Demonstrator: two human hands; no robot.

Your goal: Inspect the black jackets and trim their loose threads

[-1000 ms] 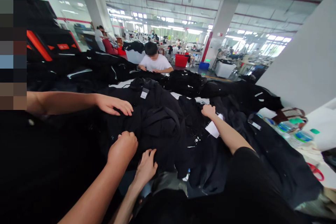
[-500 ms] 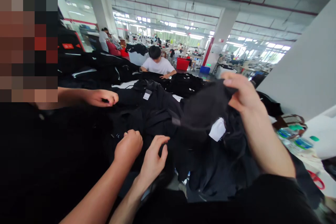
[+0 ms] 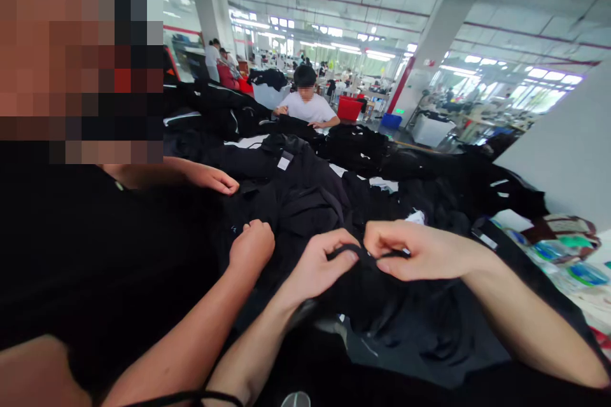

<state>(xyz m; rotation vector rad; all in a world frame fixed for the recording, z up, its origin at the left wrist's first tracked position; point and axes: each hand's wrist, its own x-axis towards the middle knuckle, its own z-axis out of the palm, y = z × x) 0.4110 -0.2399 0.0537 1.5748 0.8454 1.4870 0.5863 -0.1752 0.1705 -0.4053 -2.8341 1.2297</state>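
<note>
1. The left hand (image 3: 319, 267) and right hand (image 3: 424, 251) were close together, near the middle. Each had its fingers pinching the top edge of a black cloth (image 3: 365, 292), likely to stretch it and let the rest hang.
2. The cloth was right in front of the body. Its held edge ran left to right, and its loose part pointed down to the near side. Its long way was hard to tell among the dark folds.
3. To the left, a co-worker's closed hand (image 3: 252, 245) rested on dark clothes.
4. Farther off, a white tag (image 3: 285, 161) lay on a black garment (image 3: 315, 172).
</note>
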